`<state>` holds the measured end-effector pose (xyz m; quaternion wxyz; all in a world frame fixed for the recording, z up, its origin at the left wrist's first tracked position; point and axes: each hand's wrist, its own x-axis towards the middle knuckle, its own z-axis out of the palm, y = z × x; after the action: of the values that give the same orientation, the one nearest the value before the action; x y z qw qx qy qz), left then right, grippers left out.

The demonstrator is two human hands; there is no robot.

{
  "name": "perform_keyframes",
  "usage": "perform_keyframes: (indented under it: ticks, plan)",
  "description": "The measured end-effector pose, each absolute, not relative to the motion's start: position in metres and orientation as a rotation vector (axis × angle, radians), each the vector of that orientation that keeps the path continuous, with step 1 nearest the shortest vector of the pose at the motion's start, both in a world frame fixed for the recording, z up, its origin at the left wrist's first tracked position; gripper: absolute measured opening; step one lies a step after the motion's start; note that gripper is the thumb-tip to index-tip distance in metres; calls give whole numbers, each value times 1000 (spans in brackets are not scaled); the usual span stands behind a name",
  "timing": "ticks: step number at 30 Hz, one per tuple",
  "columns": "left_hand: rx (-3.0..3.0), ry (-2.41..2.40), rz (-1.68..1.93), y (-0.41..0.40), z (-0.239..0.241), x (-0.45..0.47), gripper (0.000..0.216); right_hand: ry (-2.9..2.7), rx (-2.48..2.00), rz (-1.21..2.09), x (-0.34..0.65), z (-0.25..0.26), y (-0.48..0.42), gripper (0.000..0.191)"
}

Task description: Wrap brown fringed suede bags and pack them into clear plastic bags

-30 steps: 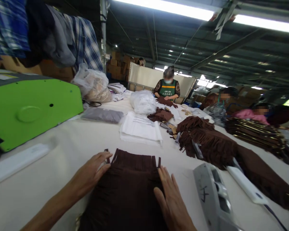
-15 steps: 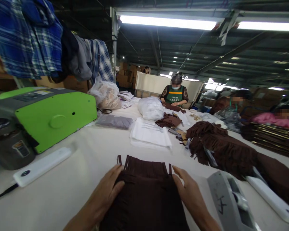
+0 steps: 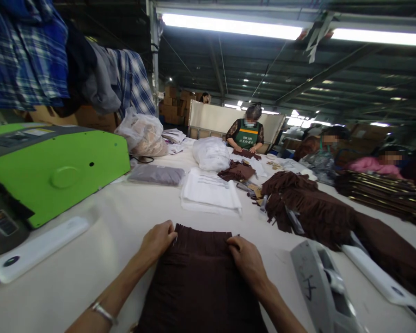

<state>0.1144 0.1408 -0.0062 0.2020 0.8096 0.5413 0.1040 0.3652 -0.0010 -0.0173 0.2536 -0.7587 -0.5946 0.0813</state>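
Note:
A dark brown fringed garment (image 3: 197, 277) lies flat on the white table (image 3: 100, 259) right in front of me. My left hand (image 3: 158, 239) grips its far left corner with fingers curled round the edge. At the far right corner, my right hand (image 3: 247, 260) is closed on the cloth in the same way. The fringe tips at the far edge are tucked out of sight.
A green machine (image 3: 55, 171) stands at the left with a white bar-shaped device (image 3: 38, 249) before it. A grey tape dispenser (image 3: 322, 286) sits at my right. Brown fringed garments (image 3: 319, 212) are piled beyond it, with white bags (image 3: 211, 189) mid-table. Several people work at the far side.
Both hands went from lying flat beside the garment to closing on its far corners. The loose fringe strips that stuck out at the far edge no longer show.

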Motion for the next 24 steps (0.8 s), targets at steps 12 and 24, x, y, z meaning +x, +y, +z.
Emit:
perform_keyframes:
  ticks: [12, 24]
  plan:
    - [2391, 1426, 313, 167, 3, 121, 45, -1419, -2228, 248, 402, 2, 24, 43]
    - [2667, 822, 137, 153, -9, 163, 20, -2155, -1936, 374, 357, -17, 71, 32]
